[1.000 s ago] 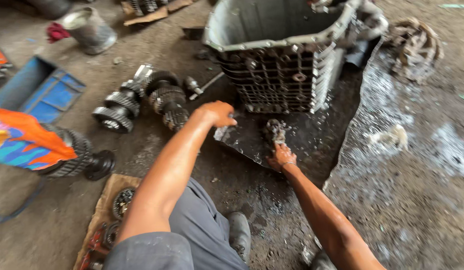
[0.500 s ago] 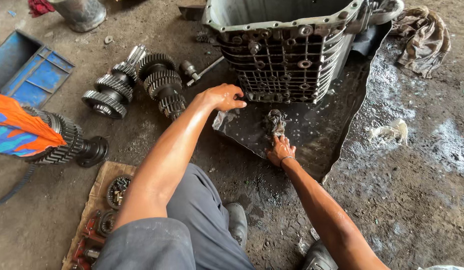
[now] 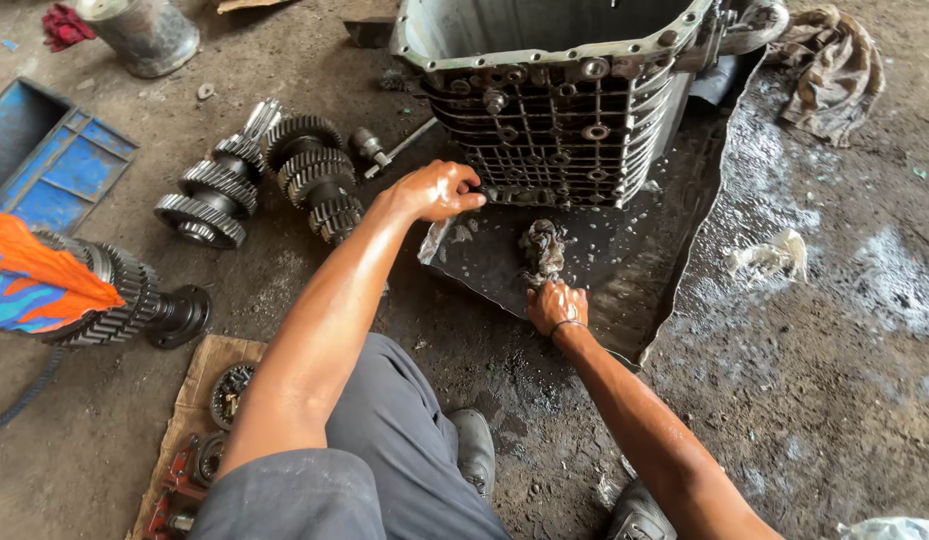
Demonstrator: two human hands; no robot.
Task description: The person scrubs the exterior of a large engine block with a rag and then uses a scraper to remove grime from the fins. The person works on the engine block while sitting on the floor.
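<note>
The largest thing is the grey ribbed gearbox housing point(image 3: 560, 110), standing open-topped just beyond both hands. The left hand point(image 3: 437, 190) hangs at its lower left corner, fingers curled loosely and oily, knuckles up; whether the fingertips touch the casing cannot be told, and it grips nothing that shows. Under the housing and stretching toward the person lies a dark wet sheet point(image 3: 625, 270). On it the right hand point(image 3: 557, 305) rests palm down, its fingers pressed on the near end of a greasy wadded rag point(image 3: 543, 245), which lies between this hand and the housing. A scrap of pale plastic point(image 3: 435, 240) sits just below the left hand, at the sheet's edge.

Left of the left hand, well apart, two toothed gear shafts point(image 3: 260, 175) lie side by side on the dirt floor point(image 3: 815, 400). Farther left stands a blue metal tray point(image 3: 55, 165), and nearer the person a big gear on a flanged shaft point(image 3: 135, 300), partly covered by orange cloth point(image 3: 35, 280). Right of the right hand lies a small white rag point(image 3: 770, 255); a larger dirty cloth point(image 3: 830, 75) is heaped by the housing's far right corner. By the person's left knee, small bearings rest on a piece of cardboard point(image 3: 190, 410).
</note>
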